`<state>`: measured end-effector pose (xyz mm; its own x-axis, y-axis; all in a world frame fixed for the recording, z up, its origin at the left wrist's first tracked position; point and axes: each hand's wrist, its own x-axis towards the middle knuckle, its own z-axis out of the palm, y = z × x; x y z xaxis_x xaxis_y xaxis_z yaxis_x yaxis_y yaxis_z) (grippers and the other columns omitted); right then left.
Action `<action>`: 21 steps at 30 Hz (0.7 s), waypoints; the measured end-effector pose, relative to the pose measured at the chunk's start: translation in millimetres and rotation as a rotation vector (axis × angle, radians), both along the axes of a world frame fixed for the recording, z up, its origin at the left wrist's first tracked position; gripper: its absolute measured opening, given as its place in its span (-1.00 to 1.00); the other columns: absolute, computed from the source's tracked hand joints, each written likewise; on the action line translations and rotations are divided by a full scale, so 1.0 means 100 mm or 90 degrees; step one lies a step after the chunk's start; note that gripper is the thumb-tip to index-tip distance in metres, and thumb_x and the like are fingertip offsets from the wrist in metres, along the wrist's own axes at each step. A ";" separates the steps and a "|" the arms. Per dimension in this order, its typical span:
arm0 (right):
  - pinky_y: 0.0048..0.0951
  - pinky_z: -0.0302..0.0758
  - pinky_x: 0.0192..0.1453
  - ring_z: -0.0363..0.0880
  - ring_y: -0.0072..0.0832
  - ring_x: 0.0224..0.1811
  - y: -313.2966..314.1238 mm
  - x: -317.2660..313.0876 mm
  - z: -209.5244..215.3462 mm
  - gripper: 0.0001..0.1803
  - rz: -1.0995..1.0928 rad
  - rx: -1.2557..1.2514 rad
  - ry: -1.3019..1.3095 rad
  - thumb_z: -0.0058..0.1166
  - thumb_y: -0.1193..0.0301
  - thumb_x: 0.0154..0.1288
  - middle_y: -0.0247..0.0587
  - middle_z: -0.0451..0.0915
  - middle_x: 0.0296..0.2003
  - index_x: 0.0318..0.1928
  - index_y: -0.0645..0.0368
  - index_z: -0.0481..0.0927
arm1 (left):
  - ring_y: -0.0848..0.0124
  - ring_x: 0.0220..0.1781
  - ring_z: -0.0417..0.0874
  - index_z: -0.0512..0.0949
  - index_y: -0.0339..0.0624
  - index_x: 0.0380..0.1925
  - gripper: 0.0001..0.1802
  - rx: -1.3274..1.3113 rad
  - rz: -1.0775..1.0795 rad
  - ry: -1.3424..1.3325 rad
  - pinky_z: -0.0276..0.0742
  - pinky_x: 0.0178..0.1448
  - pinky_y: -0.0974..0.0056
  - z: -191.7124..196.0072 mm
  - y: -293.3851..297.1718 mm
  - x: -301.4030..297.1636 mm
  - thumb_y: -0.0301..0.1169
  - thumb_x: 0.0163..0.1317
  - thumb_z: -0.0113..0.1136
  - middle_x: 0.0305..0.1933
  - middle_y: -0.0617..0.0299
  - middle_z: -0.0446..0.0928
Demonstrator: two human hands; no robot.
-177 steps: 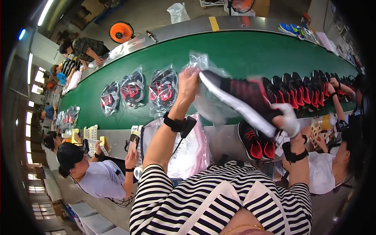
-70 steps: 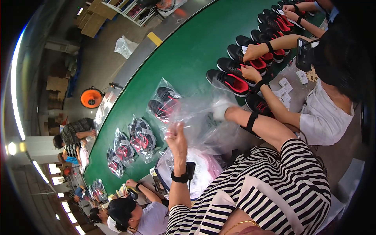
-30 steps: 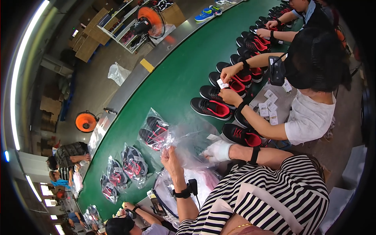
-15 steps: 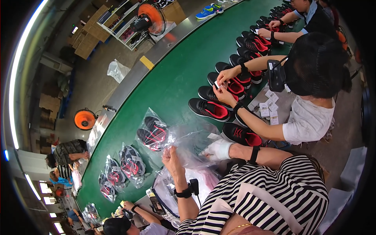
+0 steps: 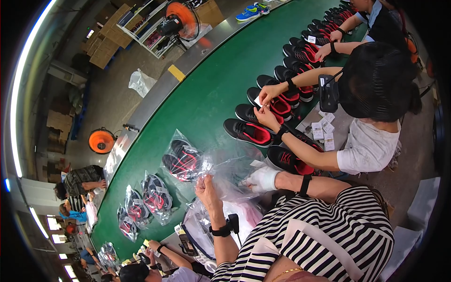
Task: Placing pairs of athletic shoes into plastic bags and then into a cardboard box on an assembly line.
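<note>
In the head view, the left hand [image 5: 205, 189] rises from lower centre, its curled fingers pinching a clear plastic bag [image 5: 230, 162]; the white-covered right hand [image 5: 263, 180] reaches leftward, fingertips at the bag, though whether they grip I cannot tell; the bag spreads mid-frame, crinkled and glossy, right of bagged black-and-red shoes [image 5: 182, 160]

The person wears a short-sleeved shirt [image 5: 364, 225] with black and off-white horizontal bands, its broad, pointed collar [image 5: 326, 250] a plain pale pink, and a fine gold-coloured chain necklace [image 5: 287, 274] at the neck. A black strap [image 5: 219, 231] circles the left wrist, with a small, boxy black unit [image 5: 233, 223] and a thin dark cable [image 5: 239, 241] beside it. A white glove or wrap [image 5: 267, 179] covers much of the right hand [image 5: 260, 180], and a black band [image 5: 305, 186] rings the right forearm.
</note>
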<state>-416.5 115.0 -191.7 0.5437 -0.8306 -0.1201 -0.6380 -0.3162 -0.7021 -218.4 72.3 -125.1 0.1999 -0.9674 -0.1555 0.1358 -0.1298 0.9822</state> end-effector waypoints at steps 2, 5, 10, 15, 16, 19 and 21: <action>-0.19 0.48 -0.16 0.59 -0.16 -0.25 -0.01 -0.01 -0.02 -0.67 0.007 0.002 0.008 -0.08 0.25 0.07 -0.12 0.62 -0.32 -0.14 -0.07 0.59 | 0.64 -0.48 0.41 0.52 -0.24 -0.39 -0.90 0.000 -0.003 -0.006 0.28 -0.42 0.51 0.02 0.00 -0.02 -0.43 0.18 0.12 -0.45 0.39 0.49; -0.19 0.47 -0.14 0.59 -0.16 -0.25 -0.02 -0.03 0.03 -0.67 0.017 0.018 0.022 -0.08 0.26 0.07 -0.12 0.62 -0.32 -0.14 -0.07 0.59 | 0.65 -0.49 0.40 0.52 -0.23 -0.40 -0.91 -0.001 -0.004 -0.013 0.27 -0.43 0.52 0.00 0.00 -0.03 -0.44 0.18 0.12 -0.45 0.41 0.48; -0.20 0.44 -0.05 0.60 -0.18 -0.24 -0.05 -0.07 0.23 -0.67 0.023 0.049 0.051 -0.10 0.26 0.08 -0.12 0.62 -0.32 -0.14 -0.05 0.58 | 0.66 -0.51 0.39 0.52 -0.22 -0.40 -0.91 0.003 0.006 -0.030 0.26 -0.45 0.52 -0.03 -0.01 -0.05 -0.44 0.18 0.11 -0.46 0.41 0.48; -0.19 0.45 -0.05 0.60 -0.19 -0.23 -0.07 -0.14 0.25 -0.67 0.038 0.048 0.060 -0.10 0.24 0.11 -0.14 0.63 -0.32 -0.11 -0.06 0.57 | 0.67 -0.53 0.37 0.52 -0.22 -0.40 -0.91 0.008 0.005 -0.024 0.23 -0.47 0.53 -0.07 -0.04 -0.10 -0.44 0.18 0.10 -0.48 0.42 0.47; -0.19 0.45 -0.05 0.60 -0.19 -0.23 -0.08 -0.14 0.24 -0.67 0.039 0.047 0.061 -0.10 0.24 0.11 -0.14 0.63 -0.32 -0.11 -0.06 0.57 | 0.67 -0.53 0.37 0.52 -0.22 -0.40 -0.91 0.007 0.006 -0.024 0.23 -0.47 0.53 -0.07 -0.04 -0.12 -0.44 0.18 0.10 -0.48 0.42 0.47; -0.18 0.47 -0.12 0.60 -0.19 -0.23 -0.09 -0.14 0.23 -0.68 0.033 0.092 0.081 -0.10 0.23 0.11 -0.15 0.62 -0.32 -0.12 -0.08 0.57 | 0.67 -0.54 0.36 0.52 -0.22 -0.41 -0.91 0.011 0.009 -0.039 0.22 -0.48 0.53 -0.07 -0.05 -0.15 -0.44 0.18 0.10 -0.49 0.43 0.46; -0.18 0.49 -0.17 0.60 -0.18 -0.24 -0.09 -0.15 0.19 -0.69 0.031 0.091 0.075 -0.09 0.23 0.11 -0.15 0.62 -0.32 -0.13 -0.09 0.58 | 0.68 -0.54 0.35 0.52 -0.22 -0.42 -0.91 0.008 0.022 -0.035 0.20 -0.49 0.52 -0.07 -0.05 -0.18 -0.44 0.18 0.10 -0.50 0.44 0.45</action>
